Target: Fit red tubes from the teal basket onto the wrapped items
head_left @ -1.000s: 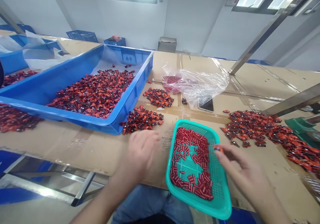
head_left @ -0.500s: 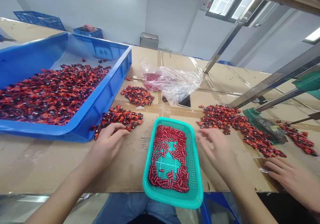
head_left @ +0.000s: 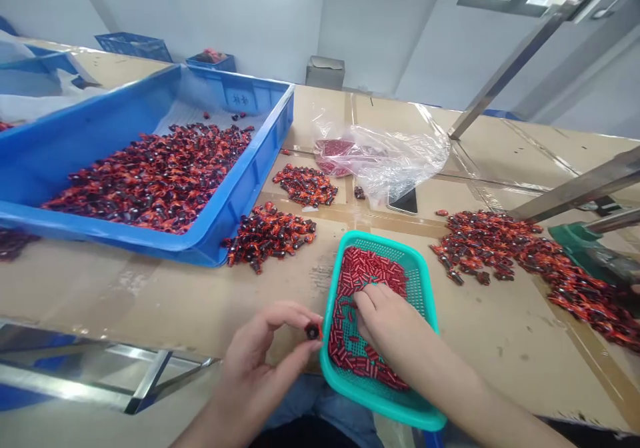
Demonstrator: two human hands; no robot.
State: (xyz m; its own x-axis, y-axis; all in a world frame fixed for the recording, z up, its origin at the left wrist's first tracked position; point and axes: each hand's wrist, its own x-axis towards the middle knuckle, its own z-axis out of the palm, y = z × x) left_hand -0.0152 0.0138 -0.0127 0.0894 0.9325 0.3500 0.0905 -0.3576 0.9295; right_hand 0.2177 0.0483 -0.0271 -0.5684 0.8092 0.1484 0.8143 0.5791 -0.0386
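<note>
My left hand (head_left: 270, 361) is pinching a small black and orange-red plastic part (head_left: 313, 331) between thumb and fingertips, just left of the green basket (head_left: 327, 361). Inside that basket lie many short red metallic cylinders (head_left: 367, 368). My right hand (head_left: 387, 315) reaches into the basket with its fingers together and pointing down among the cylinders. Its fingertips are hidden, so I cannot make out what they hold. A small pile of black and orange-red parts (head_left: 270, 235) sits on the cardboard-covered table (head_left: 190, 295), beyond my left hand.
A large blue crate (head_left: 245, 188) at left holds many similar parts. More piles (head_left: 305, 186) lie ahead and to the right (head_left: 485, 241). A clear plastic bag (head_left: 395, 155) partly covers a phone (head_left: 404, 201). Metal posts (head_left: 520, 61) and a green tool base (head_left: 575, 241) stand at right.
My left hand has left the pile and moved toward the basket with a part in its pinch. My right hand has moved from beside the basket into it. The view has shifted.
</note>
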